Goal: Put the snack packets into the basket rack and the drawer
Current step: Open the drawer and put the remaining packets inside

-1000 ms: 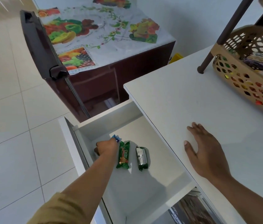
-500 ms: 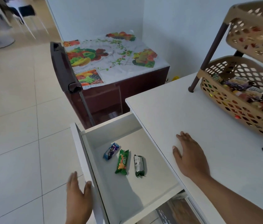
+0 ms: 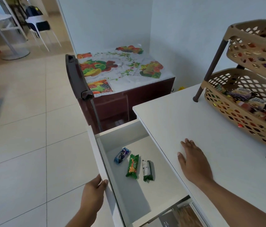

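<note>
The white drawer (image 3: pixel 99 154) stands pulled out below the white counter (image 3: pixel 186 115). Three snack packets lie side by side on its floor: a blue one (image 3: pixel 121 155), a green one (image 3: pixel 132 166) and a dark green and silver one (image 3: pixel 147 170). My left hand (image 3: pixel 93 192) rests against the outer face of the drawer front, thumb at its top edge, holding nothing. My right hand (image 3: pixel 194 163) lies flat and open on the counter. The beige two-tier basket rack (image 3: pixel 243 112) stands at the counter's right; its lower basket holds several packets (image 3: pixel 251 100).
A dark red cabinet (image 3: pixel 129 102) with a fruit-print cover (image 3: pixel 120 69) sits behind the drawer, close to its far end. Tiled floor (image 3: pixel 31 128) spreads to the left. A white table and chair (image 3: pixel 35 25) stand far back left.
My left hand put the blue packet down in the drawer, drew out, and now rests against the drawer front. The view has tilted up. My right hand has stayed on the counter.
</note>
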Demonstrator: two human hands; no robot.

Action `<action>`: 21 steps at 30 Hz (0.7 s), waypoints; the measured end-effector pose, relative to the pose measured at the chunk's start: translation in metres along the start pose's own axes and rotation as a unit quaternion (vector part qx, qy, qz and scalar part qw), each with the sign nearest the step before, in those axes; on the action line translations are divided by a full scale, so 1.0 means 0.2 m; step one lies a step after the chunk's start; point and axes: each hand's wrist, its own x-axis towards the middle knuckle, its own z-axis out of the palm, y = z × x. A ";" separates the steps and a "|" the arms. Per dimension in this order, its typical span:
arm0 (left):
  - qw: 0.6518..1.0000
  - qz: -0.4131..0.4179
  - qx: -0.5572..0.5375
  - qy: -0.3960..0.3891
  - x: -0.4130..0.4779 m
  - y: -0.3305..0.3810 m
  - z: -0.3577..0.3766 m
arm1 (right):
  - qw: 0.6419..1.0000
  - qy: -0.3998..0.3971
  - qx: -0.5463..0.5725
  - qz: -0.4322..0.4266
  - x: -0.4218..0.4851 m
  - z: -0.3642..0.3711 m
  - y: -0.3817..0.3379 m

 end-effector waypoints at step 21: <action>0.959 0.109 0.211 -0.157 0.24 0.34 0.53 | 0.993 -0.087 -0.050 0.063 -0.14 0.08 -0.19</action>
